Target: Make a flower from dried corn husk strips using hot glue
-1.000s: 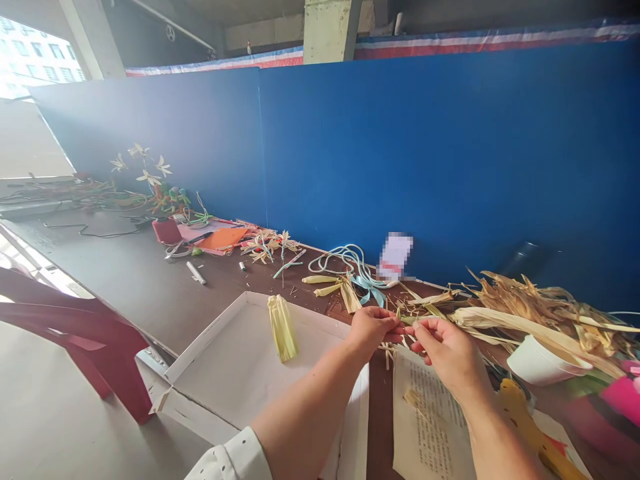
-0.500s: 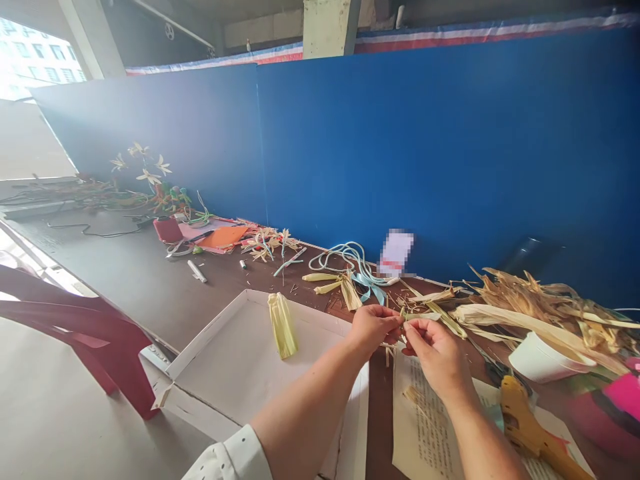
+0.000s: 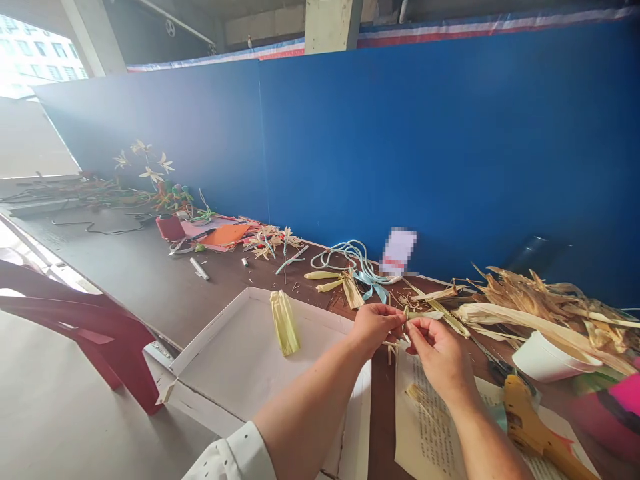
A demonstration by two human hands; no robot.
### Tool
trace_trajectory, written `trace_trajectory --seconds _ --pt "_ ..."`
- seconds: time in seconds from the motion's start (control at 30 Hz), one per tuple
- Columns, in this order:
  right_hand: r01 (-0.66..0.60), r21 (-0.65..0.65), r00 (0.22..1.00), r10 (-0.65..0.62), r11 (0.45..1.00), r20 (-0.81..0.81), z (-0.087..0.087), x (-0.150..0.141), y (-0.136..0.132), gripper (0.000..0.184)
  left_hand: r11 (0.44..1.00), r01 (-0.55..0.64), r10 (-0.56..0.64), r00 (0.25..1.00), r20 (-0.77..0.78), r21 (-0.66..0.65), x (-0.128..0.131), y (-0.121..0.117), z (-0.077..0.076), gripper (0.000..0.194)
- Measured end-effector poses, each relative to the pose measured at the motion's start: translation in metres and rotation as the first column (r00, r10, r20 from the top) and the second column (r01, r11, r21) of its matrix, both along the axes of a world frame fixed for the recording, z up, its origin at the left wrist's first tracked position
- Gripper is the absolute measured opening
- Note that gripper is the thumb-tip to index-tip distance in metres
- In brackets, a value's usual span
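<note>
My left hand [image 3: 376, 328] and my right hand [image 3: 440, 350] meet fingertip to fingertip over the table's near side. Both are closed in a pinch on a small pale-green corn husk strip [image 3: 426, 315]; its free end points right, and the part between my fingers is mostly hidden. Below my right wrist lies a printed sheet [image 3: 417, 427] with a dry husk scrap [image 3: 419, 395] on it. Left of my hands, a folded green husk piece [image 3: 285, 325] rests in a shallow white box lid [image 3: 240, 363].
Dried corn husks [image 3: 540, 300] pile up at right, beside a tipped white cup [image 3: 555, 357], scissors [image 3: 500, 369] and a yellow glue gun [image 3: 525, 417]. Pale blue cord [image 3: 345, 250] and husk flowers [image 3: 263, 243] lie along the blue partition [image 3: 425, 140]. A red chair [image 3: 100, 333] stands left.
My hands stay together on the husk strip, with only a slight shift of the fingers. The whole view has moved a little.
</note>
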State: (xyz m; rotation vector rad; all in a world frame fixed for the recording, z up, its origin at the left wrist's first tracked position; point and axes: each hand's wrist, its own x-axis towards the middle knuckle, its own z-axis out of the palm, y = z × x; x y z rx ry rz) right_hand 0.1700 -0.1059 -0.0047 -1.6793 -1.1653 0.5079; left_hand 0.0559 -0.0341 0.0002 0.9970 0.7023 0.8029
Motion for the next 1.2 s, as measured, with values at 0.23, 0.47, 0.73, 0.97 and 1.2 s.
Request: trace_trajectory --seconds 0.23,0.47,0.73,0.97,1.2 --pt "-0.002 -0.018 1.000 0.003 1.000 0.015 -0.004 0.003 0.000 0.034 1.000 0.019 -0.019 1.000 -0.001 0.009 0.000 0.001 0.002 0.014" --pt "0.010 -0.032 1.000 -0.011 0.999 -0.011 -0.008 0.005 0.000 0.039 0.999 0.027 -0.028 0.999 0.032 0.022 -0.002 -0.001 0.003 0.025" --pt "0.030 -0.028 1.000 -0.030 0.999 -0.004 -0.005 0.002 0.000 0.039 0.999 0.040 -0.040 0.999 0.036 0.007 -0.001 0.001 0.000 0.025" --pt "0.032 -0.010 0.999 -0.032 0.999 -0.008 -0.004 0.002 0.000 0.039 0.998 0.063 -0.063 0.996 0.059 0.010 0.000 0.003 -0.006 0.034" --pt "0.025 0.011 0.998 -0.025 1.000 -0.062 -0.012 0.007 0.002 0.040 0.998 0.070 -0.070 0.996 0.049 -0.003 0.001 0.003 -0.006 0.035"
